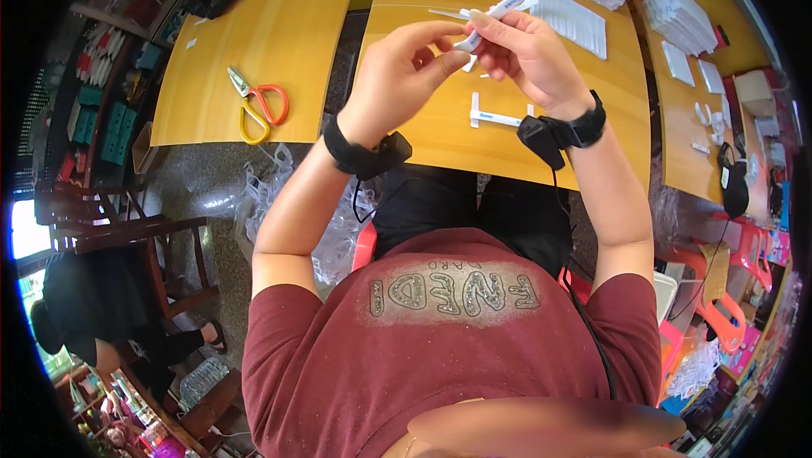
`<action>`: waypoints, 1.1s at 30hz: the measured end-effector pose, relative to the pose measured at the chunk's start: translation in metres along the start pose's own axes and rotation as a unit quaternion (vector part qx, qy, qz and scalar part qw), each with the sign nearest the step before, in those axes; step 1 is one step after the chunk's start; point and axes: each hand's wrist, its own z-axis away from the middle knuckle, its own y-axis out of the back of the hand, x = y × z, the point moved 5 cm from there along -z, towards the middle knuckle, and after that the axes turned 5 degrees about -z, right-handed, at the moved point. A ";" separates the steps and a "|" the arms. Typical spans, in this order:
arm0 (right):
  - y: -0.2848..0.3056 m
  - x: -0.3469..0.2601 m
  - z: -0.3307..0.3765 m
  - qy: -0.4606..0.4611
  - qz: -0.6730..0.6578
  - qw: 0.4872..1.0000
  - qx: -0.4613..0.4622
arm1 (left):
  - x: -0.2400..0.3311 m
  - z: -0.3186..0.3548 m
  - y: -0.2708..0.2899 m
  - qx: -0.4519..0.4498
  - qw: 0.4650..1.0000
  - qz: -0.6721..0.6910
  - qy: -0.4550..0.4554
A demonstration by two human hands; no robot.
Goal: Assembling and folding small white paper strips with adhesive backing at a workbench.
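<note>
The slim white plastic stick-shaped piece (pixel 495 14) sits up at about 12 o'clock in the view, held above the yellow wooden tabletop (pixel 431 128). The right hand (pixel 524 52) is clamped around its lower half, with the long end poking out toward 1 o'clock. The left hand (pixel 406 69) comes in from 9 o'clock of it, thumb and forefinger pinched together right at the bottom tip of the piece, so both hands meet there and touch. Each wrist has a black strap with a small black box on it.

Just under the hands, toward 6 o'clock, a flat white L-shaped plastic part (pixel 495 117) lies on the tabletop. Out at 1 to 2 o'clock there are stacks of white flat packets (pixel 579 18), more of them further right on a neighbouring table. Way over at 9 o'clock, on a second yellow table (pixel 279 35), lies a pair of scissors with one orange and one yellow handle (pixel 256 105). Clear plastic bags (pixel 262 196) are piled on the floor between the tables.
</note>
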 end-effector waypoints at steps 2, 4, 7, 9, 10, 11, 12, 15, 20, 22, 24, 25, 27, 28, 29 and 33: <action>0.003 -0.001 0.015 0.011 -0.027 0.999 0.015 | 0.012 0.002 -0.006 0.039 0.992 -0.045 -0.111; -0.002 -0.001 0.030 -0.006 -0.092 0.996 0.009 | 0.022 0.007 -0.009 0.081 0.968 -0.088 -0.220; 0.003 0.004 0.045 -0.006 -0.085 0.996 0.037 | 0.036 0.011 -0.015 0.088 0.931 -0.149 -0.321; 0.007 0.007 0.054 -0.005 -0.065 0.997 0.048 | 0.040 0.013 -0.018 0.063 0.917 -0.180 -0.351; 0.009 0.009 0.059 -0.017 -0.047 0.997 0.053 | 0.041 0.016 -0.023 0.042 0.900 -0.215 -0.378; 0.010 0.011 0.064 -0.028 -0.028 0.998 0.058 | 0.040 0.018 -0.027 0.044 0.886 -0.215 -0.409; 0.012 0.013 0.068 -0.029 -0.030 0.997 0.061 | 0.041 0.020 -0.029 0.041 0.886 -0.212 -0.409; 0.016 0.027 0.080 -0.091 -0.026 0.993 0.064 | 0.040 0.027 -0.040 -0.021 0.887 -0.181 -0.425; 0.022 0.041 0.094 -0.140 -0.024 0.988 0.056 | 0.037 0.038 -0.053 -0.104 0.866 -0.202 -0.446; 0.024 0.045 0.096 -0.146 -0.035 0.987 0.057 | 0.030 0.039 -0.061 -0.132 0.878 -0.186 -0.420; 0.022 0.047 0.100 -0.161 -0.061 0.984 0.055 | 0.028 0.042 -0.059 -0.133 0.868 -0.181 -0.444; 0.021 0.048 0.101 -0.175 -0.087 0.979 0.052 | 0.029 0.043 -0.058 -0.132 0.857 -0.176 -0.467; 0.018 0.047 0.104 -0.181 -0.100 0.977 0.051 | 0.032 0.045 -0.056 -0.108 0.851 -0.175 -0.484; 0.016 0.048 0.105 -0.187 -0.112 0.975 0.048 | 0.035 0.048 -0.054 -0.082 0.843 -0.174 -0.502; 0.015 0.048 0.106 -0.187 -0.113 0.975 0.049 | 0.036 0.049 -0.054 -0.083 0.843 -0.173 -0.502; 0.010 0.049 0.109 -0.192 -0.136 0.971 0.051 | 0.040 0.053 -0.050 -0.071 0.839 -0.174 -0.510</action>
